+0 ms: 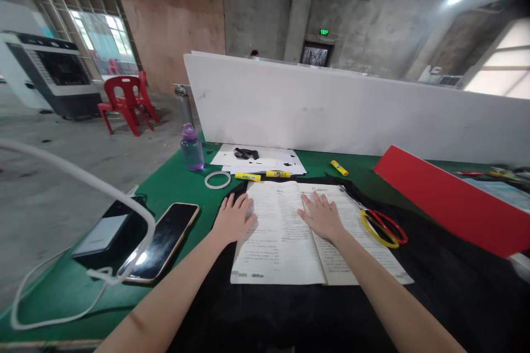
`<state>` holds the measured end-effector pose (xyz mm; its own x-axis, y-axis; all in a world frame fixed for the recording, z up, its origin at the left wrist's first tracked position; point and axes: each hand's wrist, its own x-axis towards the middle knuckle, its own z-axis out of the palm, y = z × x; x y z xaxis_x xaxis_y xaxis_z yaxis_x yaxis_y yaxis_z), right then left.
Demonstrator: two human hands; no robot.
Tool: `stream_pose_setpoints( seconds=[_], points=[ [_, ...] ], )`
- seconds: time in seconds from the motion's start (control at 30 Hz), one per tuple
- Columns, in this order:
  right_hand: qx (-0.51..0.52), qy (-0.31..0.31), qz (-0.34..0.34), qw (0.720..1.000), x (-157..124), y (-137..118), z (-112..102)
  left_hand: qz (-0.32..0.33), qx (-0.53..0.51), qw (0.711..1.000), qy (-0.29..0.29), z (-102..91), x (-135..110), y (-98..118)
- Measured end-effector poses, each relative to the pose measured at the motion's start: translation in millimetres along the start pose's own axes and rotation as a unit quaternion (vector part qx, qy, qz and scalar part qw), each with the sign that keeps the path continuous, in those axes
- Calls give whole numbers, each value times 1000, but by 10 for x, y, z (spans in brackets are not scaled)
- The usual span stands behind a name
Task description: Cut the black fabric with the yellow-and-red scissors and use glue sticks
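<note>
An open book with printed pages lies on a black cloth. My left hand rests on the outer edge of its left page, fingers spread. On the right page, close to the fold, my right hand lies flat with its fingers apart. Neither hand holds anything. A pair of scissors with red and yellow handles lies across the right page's outer edge. Beyond the book's top edge are two yellow glue sticks and a roll of thin white tape.
On the green table stand a purple bottle and, nearer, a phone beside a dark box and white cable. White sheets with black scraps lie behind. A red board is at right; a white panel closes the back.
</note>
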<state>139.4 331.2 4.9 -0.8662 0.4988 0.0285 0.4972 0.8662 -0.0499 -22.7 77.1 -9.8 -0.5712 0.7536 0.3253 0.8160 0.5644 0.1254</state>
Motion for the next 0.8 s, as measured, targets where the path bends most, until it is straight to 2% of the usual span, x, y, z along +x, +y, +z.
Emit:
stream_pose_setpoints(
  seconds=[0.1, 0.23, 0.4, 0.47, 0.53, 0.63, 0.8],
  points=[
    [-4, 6, -2, 1000, 0, -1, 10, -3, 6, 1000, -12, -102, 78, 48],
    [-8, 28, -8, 1000, 3, 5, 49, -38, 40, 998, -17, -187, 305, 91],
    [18, 60, -12, 998, -12, 13, 75, -62, 41, 997, 27, -68, 513, -22],
    [50, 102, -10, 993, -23, 3, 50, -63, 34, 996, 46, 2, 527, -90],
    [85, 172, -28, 981, -27, -36, -7, -52, 25, 997, 59, 58, 524, -145],
    [127, 244, -100, 956, 26, -176, -129, -28, 14, 997, 70, 115, 520, -198],
    [231, 212, -158, 936, 406, -586, -271, -18, -6, 997, 68, 180, 522, -244]
  ],
)
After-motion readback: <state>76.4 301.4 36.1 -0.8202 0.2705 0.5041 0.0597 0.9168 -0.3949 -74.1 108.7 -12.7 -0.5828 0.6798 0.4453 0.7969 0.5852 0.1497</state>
